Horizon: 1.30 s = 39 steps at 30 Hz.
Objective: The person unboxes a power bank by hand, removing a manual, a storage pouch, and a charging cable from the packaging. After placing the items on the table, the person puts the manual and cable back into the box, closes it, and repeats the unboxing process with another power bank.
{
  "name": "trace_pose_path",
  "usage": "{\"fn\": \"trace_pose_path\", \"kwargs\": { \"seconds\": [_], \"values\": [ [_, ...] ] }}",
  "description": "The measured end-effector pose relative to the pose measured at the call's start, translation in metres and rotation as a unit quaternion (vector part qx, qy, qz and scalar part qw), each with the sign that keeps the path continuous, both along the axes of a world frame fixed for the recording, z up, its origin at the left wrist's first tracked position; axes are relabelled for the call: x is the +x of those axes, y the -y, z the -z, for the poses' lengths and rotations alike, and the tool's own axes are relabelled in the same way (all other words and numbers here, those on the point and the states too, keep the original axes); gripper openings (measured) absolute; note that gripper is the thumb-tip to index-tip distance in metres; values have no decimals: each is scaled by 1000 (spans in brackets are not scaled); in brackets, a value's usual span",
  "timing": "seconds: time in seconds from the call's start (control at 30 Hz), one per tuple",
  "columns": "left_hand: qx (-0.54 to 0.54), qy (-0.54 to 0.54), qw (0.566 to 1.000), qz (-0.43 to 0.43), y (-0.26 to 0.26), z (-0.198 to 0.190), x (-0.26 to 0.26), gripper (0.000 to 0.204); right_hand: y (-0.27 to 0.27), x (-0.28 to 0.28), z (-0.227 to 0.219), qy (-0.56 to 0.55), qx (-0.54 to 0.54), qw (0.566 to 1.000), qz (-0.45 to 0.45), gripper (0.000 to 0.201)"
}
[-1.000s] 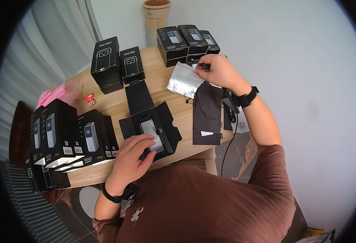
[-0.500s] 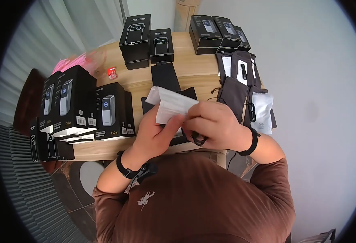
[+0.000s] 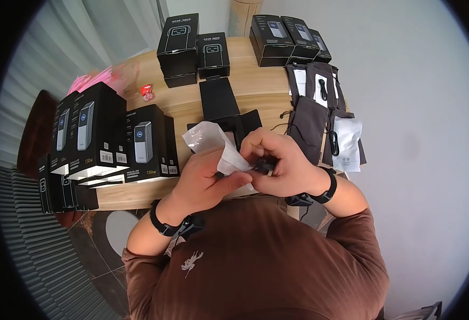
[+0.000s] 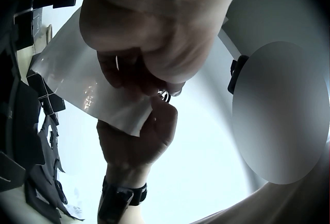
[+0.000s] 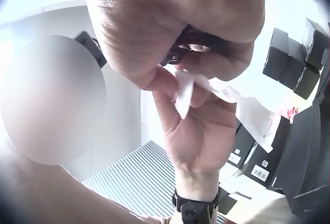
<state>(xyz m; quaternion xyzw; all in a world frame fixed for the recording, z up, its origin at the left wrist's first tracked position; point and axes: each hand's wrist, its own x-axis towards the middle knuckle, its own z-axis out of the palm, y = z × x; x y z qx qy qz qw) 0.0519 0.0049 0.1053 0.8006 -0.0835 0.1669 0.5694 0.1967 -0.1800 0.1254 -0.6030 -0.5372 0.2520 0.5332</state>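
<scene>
In the head view my left hand [image 3: 205,178] pinches a white translucent plastic bag [image 3: 209,136] with thumb and fingers. Right beside it, my right hand [image 3: 293,168] holds a dark coiled cable [image 3: 266,165], its fingertips at the bag's edge. From the right wrist, the black cable [image 5: 206,39] shows curled inside the palm, and a crumpled strip of the bag [image 5: 258,118] runs between the two hands. The left wrist view has the bag [image 4: 77,74] spread out flat and shiny. Behind the hands lies an opened black box [image 3: 219,100], its inside mostly covered by them.
Black power bank boxes [image 3: 144,144] stand stacked at the left, with more boxes [image 3: 178,48] at the back. On the right lie dark grey pouches [image 3: 306,122], coiled cables and a white packet [image 3: 346,141]. A small red item [image 3: 147,92] and pink strips [image 3: 96,82] sit at the back left.
My right hand came from the pouches with bag and cable to the front middle. My left hand left the opened box and took hold of the bag, which has since swung leftward.
</scene>
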Motion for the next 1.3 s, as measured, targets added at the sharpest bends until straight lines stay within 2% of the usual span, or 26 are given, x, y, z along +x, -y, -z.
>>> {"fn": "trace_pose_path", "kwargs": {
  "seconds": [0.1, 0.2, 0.4, 0.5, 0.7, 0.8, 0.9, 1.0, 1.1, 1.2, 1.3],
  "values": [
    [4, -29, 1000, -9, -4, -1, -2, 15, -3, -2, 2, 60, 48, 997, 22, 39],
    [-75, -35, 997, -9, -2, 8, -1, 15, -4, -8, -6, 137, 68, 986, 63, 40],
    [17, 3, 1000, 21, -3, 0, -4, 15, 0, -12, -5, 164, 110, 975, 101, 35],
    [76, 21, 997, -4, 1, -1, -3, 13, 3, -14, -8, 163, 91, 975, 119, 31],
    [82, -16, 996, 9, 3, -12, 1, 10, 6, -15, -6, 147, 2, 981, 127, 25],
    [113, 11, 993, -16, 5, 0, 3, 6, 5, -18, 2, 196, 20, 970, 144, 24],
    [112, 2, 994, -20, 5, -2, 4, 5, 4, -20, 6, 162, 22, 976, 141, 22],
    [46, -24, 999, 4, 1, -5, 4, 8, 4, -17, 6, 43, -7, 993, 114, 19],
    [27, -99, 994, 43, -2, -4, 4, 9, 6, -13, 10, 45, -30, 993, 107, 15],
    [52, -67, 996, 40, 3, -7, 6, 11, 8, -14, 3, 84, -61, 988, 115, 12],
    [70, -47, 996, 20, 7, -7, 5, 10, 7, -17, 9, 233, 6, 960, 157, 14]
  ]
}}
